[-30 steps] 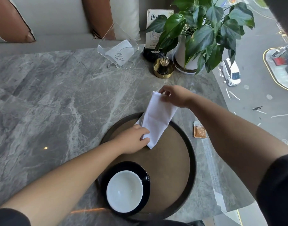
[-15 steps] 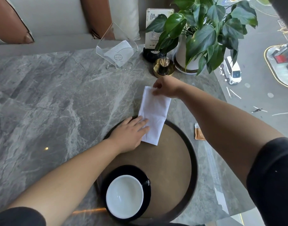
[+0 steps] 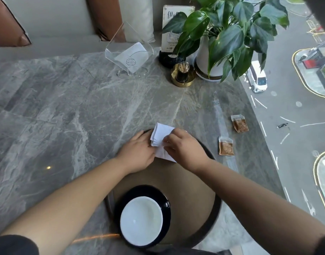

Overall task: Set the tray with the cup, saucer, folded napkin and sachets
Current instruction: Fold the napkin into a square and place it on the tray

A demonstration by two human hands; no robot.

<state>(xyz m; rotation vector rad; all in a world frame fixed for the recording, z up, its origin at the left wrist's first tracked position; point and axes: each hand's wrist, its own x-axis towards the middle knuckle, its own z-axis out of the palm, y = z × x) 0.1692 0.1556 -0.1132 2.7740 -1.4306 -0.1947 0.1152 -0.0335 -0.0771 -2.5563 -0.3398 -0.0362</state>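
A round brown tray (image 3: pixel 193 183) with a dark rim lies on the marble table. At its near side a white cup (image 3: pixel 141 219) sits on a black saucer (image 3: pixel 165 197). A white napkin (image 3: pixel 160 135) lies folded over at the tray's far rim. My left hand (image 3: pixel 137 151) presses its left side and my right hand (image 3: pixel 183 147) pinches the folded layers from the right. Two brown sachets (image 3: pixel 226 148) (image 3: pixel 240 123) lie on the table to the right of the tray.
At the back of the table stand a clear napkin holder (image 3: pixel 129 56), a gold toothpick holder (image 3: pixel 183 74), a sign card (image 3: pixel 174 24) and a potted plant (image 3: pixel 224 34). The table's right edge (image 3: pixel 259 137) runs along a window.
My right hand has brought the napkin's far end back toward me, folding it in half. A second sachet has come into view.
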